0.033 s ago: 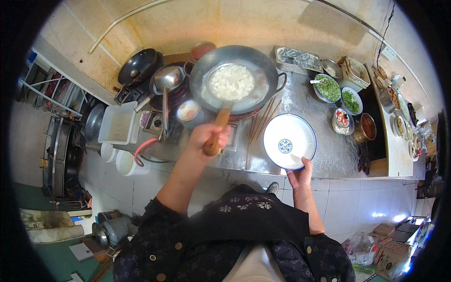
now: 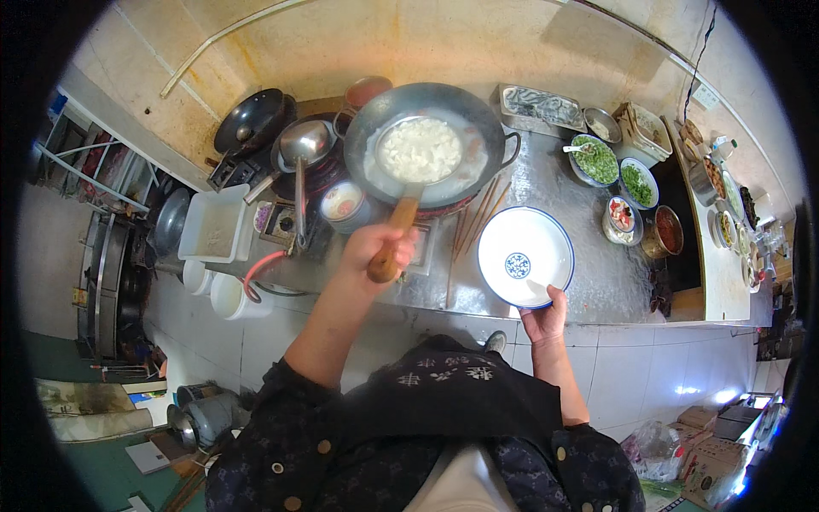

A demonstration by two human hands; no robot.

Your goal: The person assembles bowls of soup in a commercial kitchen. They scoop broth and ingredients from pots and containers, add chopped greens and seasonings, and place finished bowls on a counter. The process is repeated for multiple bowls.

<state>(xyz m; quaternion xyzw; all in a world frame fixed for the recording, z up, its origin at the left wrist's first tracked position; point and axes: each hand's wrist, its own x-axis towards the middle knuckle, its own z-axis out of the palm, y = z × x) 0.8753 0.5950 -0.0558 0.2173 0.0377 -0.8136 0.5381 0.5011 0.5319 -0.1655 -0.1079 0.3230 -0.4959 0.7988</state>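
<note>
Two woks (image 2: 431,128), one plate (image 2: 523,256)

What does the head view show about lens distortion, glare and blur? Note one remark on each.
Head view: fisheye bends the counter edge and wall pipe toward the black rim; glare brightens the steel counter beside the wok; the centre is sharp, with the left hand and right hand crisp, while things near the rim smear.
</note>
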